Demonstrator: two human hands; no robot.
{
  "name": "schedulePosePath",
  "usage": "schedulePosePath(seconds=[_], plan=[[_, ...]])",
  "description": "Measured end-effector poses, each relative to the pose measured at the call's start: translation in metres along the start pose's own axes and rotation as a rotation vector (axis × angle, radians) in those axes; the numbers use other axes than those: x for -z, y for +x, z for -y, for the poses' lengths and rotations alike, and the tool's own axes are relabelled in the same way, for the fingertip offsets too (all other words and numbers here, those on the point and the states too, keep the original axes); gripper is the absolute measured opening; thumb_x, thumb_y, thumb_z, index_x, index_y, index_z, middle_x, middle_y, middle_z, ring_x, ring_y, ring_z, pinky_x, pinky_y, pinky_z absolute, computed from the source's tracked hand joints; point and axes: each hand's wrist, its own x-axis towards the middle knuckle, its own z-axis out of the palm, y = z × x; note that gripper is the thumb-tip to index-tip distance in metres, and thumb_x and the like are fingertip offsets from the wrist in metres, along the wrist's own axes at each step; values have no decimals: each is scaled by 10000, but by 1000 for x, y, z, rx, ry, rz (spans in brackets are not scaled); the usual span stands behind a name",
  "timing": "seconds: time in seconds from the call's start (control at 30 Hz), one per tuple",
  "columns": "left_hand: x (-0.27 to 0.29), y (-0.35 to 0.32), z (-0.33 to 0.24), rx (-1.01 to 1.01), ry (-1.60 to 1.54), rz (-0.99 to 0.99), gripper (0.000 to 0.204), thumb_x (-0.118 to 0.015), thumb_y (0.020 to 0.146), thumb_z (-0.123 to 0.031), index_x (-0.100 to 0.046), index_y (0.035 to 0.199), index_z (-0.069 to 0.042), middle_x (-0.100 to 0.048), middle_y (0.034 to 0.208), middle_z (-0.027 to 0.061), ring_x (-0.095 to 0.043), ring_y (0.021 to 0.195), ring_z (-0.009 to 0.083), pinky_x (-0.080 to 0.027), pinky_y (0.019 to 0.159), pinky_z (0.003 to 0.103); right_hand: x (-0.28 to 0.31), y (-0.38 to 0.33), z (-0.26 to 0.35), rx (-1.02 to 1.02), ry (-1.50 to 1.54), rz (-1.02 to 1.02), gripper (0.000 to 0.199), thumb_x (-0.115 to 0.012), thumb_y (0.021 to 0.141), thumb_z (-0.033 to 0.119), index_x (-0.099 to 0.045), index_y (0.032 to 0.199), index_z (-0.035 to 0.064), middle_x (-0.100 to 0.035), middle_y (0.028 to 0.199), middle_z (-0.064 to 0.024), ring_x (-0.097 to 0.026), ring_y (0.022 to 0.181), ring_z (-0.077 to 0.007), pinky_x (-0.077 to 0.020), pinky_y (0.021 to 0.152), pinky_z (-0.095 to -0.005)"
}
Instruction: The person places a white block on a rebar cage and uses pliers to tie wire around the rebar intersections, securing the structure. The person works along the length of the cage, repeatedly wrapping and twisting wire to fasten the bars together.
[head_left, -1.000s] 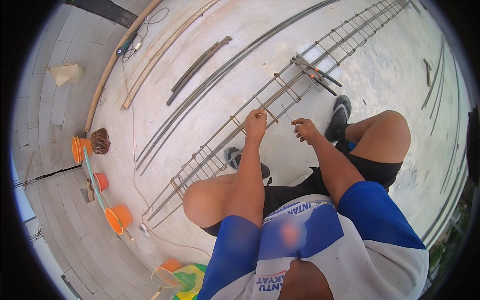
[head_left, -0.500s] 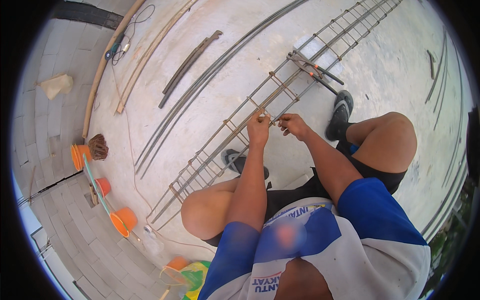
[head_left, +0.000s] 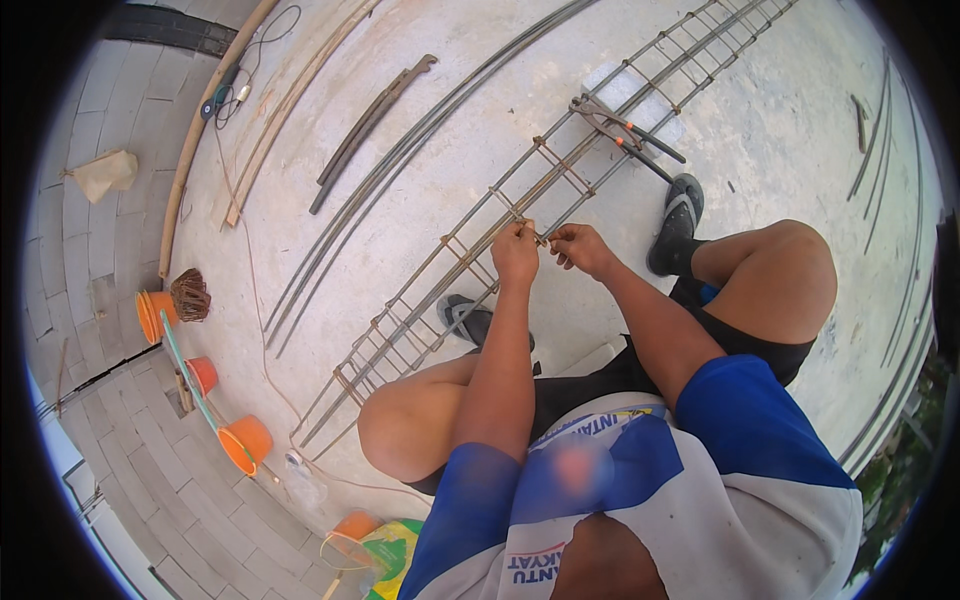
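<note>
Pale concrete floor (head_left: 760, 130) spreads under me, and across it runs the long rebar cage (head_left: 455, 255), a ladder-like frame of rusty bars and square stirrups reaching from near my left knee away to the far upper right. I squat beside it, one sandal (head_left: 677, 215) planted just right of the cage and the other tucked against its near side.

A second ago my hands were apart, the left up on a crossing and the right a little off to the side. Half a second ago they had already closed in on each other. Now my left hand (head_left: 515, 250) and right hand (head_left: 582, 248) meet at one crossing about midway along the cage, fingertips pinched around what looks like a short piece of thin tie wire (head_left: 541, 240); it is too fine to see clearly. Both hands are curled tight in a pinch rather than slack. I judge this to mean the joint is being bound at this very stirrup.

Pincers with dark handles (head_left: 625, 135) lie on the cage further up, untouched. Loose long bars (head_left: 400, 170) lie on the floor left of the cage, and orange buckets (head_left: 245, 443) stand well left of it, along the paved edge.
</note>
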Motion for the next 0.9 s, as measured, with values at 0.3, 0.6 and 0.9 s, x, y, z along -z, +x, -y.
schedulePosePath(seconds=[0.3,0.6,0.9], plan=[[3,-3,-2,-18,72,-61,253,-585,887,-207,-672,828,22,-637,704,188,-617,660,337,-459,629,419,-13,-7,-3,268,-300,-164,257,-578,856,137,-640,1028,-44,-641,777,-98,-616,661,-168,-508,636,-313],[7,-6,-2,0,17,-52,229,-601,870,-188,-683,844,24,-649,722,190,-630,680,324,-469,645,403,-30,-26,5,373,-507,-287,275,-663,866,232,-653,979,-18,-667,803,-190,-634,695,-300,-496,669,-371],[17,-12,-12,-13,-17,149,219,-604,859,-179,-701,929,4,-680,837,195,-655,798,323,-482,739,396,-30,-22,11,423,-508,-275,218,-627,881,196,-667,915,-16,-664,797,-201,-647,721,-329,-489,665,-396]])
